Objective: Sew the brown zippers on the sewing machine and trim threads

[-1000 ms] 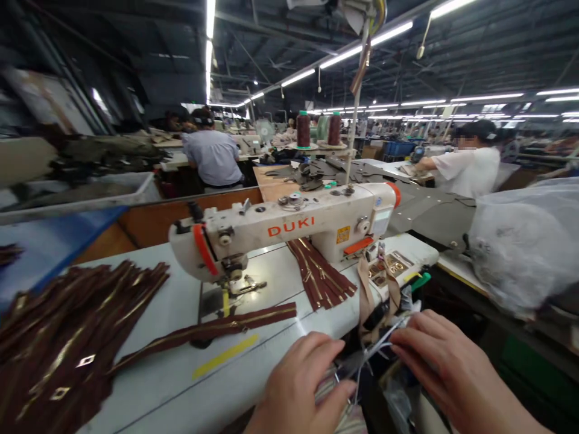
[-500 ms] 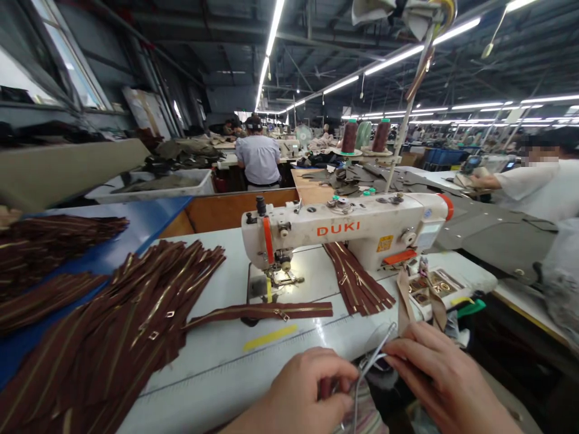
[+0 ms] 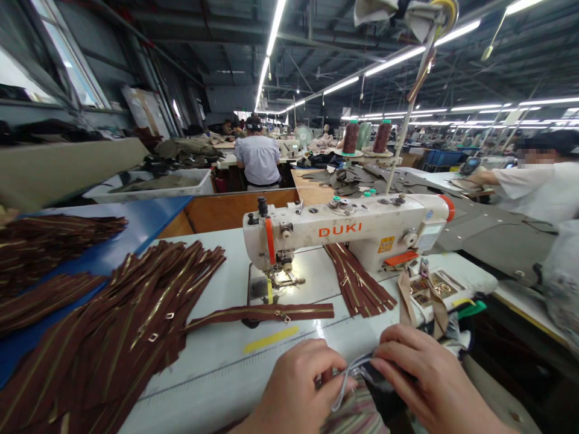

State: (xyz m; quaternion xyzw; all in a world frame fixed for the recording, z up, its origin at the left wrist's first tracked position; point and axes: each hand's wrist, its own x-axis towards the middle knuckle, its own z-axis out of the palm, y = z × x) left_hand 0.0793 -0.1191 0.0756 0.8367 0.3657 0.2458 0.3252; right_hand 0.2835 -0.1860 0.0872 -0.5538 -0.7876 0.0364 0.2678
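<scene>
At the table's front edge, my left hand pinches a thin pale grey cord, which is looped and doubled. My right hand grips the cord's other side between thumb and fingertips. Striped cloth shows below the hands. Beyond them stands a white sewing machine marked DUKI. A single brown zipper with a metal pull lies flat in front of its needle area. Several more brown zippers lie fanned out under the machine's arm.
A large heap of brown zippers covers the table's left side, with more zippers on a blue surface. Tan straps hang beside a small parts tray at right. Co-workers sit ahead and at right.
My hands have drawn closer together, the right one moving left. The cord, earlier stretched up in a long loop between them, is now bent into a shorter curve.
</scene>
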